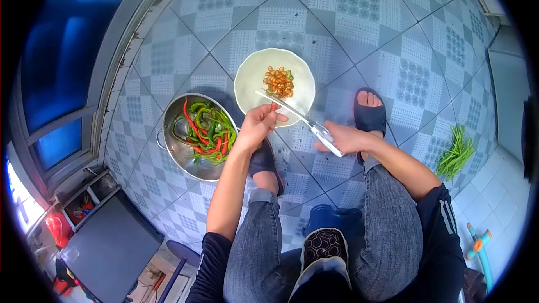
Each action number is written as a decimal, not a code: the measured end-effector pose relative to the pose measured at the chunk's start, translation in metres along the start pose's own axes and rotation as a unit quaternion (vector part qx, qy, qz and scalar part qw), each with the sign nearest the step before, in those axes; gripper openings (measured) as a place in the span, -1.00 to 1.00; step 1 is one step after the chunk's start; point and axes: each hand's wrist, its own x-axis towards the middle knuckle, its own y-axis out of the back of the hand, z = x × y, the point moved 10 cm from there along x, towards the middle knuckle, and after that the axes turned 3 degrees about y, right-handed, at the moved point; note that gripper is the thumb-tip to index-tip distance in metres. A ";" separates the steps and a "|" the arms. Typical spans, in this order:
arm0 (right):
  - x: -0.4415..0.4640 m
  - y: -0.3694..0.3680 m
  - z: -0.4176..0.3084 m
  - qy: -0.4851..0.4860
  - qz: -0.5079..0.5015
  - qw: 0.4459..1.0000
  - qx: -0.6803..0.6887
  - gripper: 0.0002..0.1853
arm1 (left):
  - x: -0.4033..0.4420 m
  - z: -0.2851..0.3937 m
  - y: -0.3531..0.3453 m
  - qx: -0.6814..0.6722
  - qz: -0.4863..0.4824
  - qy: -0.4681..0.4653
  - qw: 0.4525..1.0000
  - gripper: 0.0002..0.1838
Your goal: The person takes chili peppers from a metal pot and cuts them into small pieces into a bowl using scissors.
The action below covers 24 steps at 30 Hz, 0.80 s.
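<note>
My left hand (259, 126) pinches a small red chili pepper (274, 106) over the near rim of a pale, wavy-edged bowl (245, 87). In my right hand (347, 137) is a pair of white-handled scissors (321, 133). The blades reach left across the bowl, close to the pepper; whether they touch it I cannot tell. Cut chili pieces (279, 82), mostly reddish-orange with a little green, lie in the bowl. Left of it stands a steel pot (178, 160) holding long red and green peppers (210, 132).
A bunch of green stalks (456, 152) lies on the tiled floor (269, 0) at the right. My sandalled feet flank the bowl. A dark grey-topped cabinet (109, 247) and a glass-panelled door (67, 62) are at the left. A turquoise and orange object (479, 245) sits at the lower right.
</note>
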 end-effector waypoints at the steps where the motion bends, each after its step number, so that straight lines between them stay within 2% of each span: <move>1: 0.000 -0.002 0.001 0.008 0.003 1.000 0.004 -0.22 | 0.001 0.000 0.000 0.012 -0.010 -0.004 1.000 -0.76; 3: 0.000 -0.004 0.001 0.014 -0.007 1.000 0.014 -0.27 | 0.001 0.000 -0.003 0.024 -0.020 -0.008 0.999 -0.72; 4: -0.001 -0.004 -0.002 0.019 -0.016 0.999 0.024 -0.31 | 0.000 0.000 -0.006 0.028 -0.024 -0.006 0.999 -0.77; 14: -0.001 0.000 -0.007 0.008 0.000 1.000 -0.004 -0.35 | -0.001 0.003 -0.007 0.112 -0.017 -0.011 0.994 -0.81; 18: 0.000 0.003 -0.008 0.008 0.015 1.000 -0.014 -0.42 | 0.003 -0.007 -0.008 0.092 -0.022 0.004 0.996 -0.80; 20: -0.001 0.004 -0.008 0.004 0.020 1.000 -0.005 -0.44 | 0.003 -0.007 -0.004 0.048 0.023 -0.002 0.999 -0.79; 24: -0.002 0.005 -0.007 -0.007 0.019 0.999 -0.027 -0.44 | 0.002 -0.003 -0.001 0.082 0.032 -0.008 0.996 -0.77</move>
